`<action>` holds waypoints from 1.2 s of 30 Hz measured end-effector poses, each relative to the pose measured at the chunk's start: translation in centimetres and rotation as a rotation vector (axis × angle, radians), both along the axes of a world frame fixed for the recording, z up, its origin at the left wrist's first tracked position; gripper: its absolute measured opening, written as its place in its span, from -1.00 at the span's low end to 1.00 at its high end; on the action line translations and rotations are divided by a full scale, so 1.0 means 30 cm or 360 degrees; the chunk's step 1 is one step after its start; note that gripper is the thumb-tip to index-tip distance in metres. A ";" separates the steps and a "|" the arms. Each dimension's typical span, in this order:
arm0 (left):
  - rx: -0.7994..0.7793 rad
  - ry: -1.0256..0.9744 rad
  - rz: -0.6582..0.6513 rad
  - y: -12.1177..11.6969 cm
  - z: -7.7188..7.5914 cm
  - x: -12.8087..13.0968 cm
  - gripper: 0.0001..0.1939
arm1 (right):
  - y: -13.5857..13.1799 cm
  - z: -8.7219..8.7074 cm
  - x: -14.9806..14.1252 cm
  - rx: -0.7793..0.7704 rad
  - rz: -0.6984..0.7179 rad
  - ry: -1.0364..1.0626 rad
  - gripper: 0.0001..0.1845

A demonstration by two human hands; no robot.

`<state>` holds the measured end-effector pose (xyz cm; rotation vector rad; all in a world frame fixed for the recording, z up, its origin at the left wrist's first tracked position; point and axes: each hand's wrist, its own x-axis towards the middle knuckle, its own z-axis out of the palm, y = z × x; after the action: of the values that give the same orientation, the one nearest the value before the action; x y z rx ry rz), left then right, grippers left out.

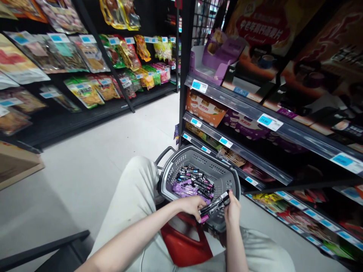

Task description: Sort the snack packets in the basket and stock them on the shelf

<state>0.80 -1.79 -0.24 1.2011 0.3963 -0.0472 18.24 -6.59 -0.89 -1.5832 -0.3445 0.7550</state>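
Observation:
Low in front of me, between my knees, sits a grey shopping basket [217,166] with perforated walls. Inside it lies a loose heap of slim, pen-like black items [195,175], with purple packs [183,189] towards the near left. My left hand [193,206] and my right hand [232,207] grip a bundle of slim black pen-like items [215,204] between them, over the basket's near edge. The left fingers close round the bundle's lower end, where a pink tip shows; the right ones pinch its upper end. What these items are exactly is too small to read.
Shelves of boxed goods [205,109] rise close on the right. Across the pale floor [113,147] stands a dark rack of bagged snacks [85,92]. A cardboard box [17,162] is at far left. Some red object [184,245] lies between my legs, below the basket.

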 end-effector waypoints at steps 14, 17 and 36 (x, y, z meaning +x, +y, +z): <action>-0.0021 0.0075 0.1403 0.146 -0.013 -0.028 -0.69 | -0.038 0.045 0.106 -0.0107 0.0365 0.0148 -0.75; 0.0022 0.0087 0.1536 0.145 -0.014 -0.025 -0.69 | -0.030 0.053 0.089 -0.0140 0.0422 -0.0039 -0.73; 0.0224 0.0094 0.1728 0.161 -0.006 -0.047 -0.70 | -0.016 0.039 0.030 -0.0202 0.0384 -0.0030 -0.68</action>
<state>-0.62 3.04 -0.42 0.9893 1.0692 0.8925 19.14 -7.08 0.27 -1.6870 -0.5167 0.9634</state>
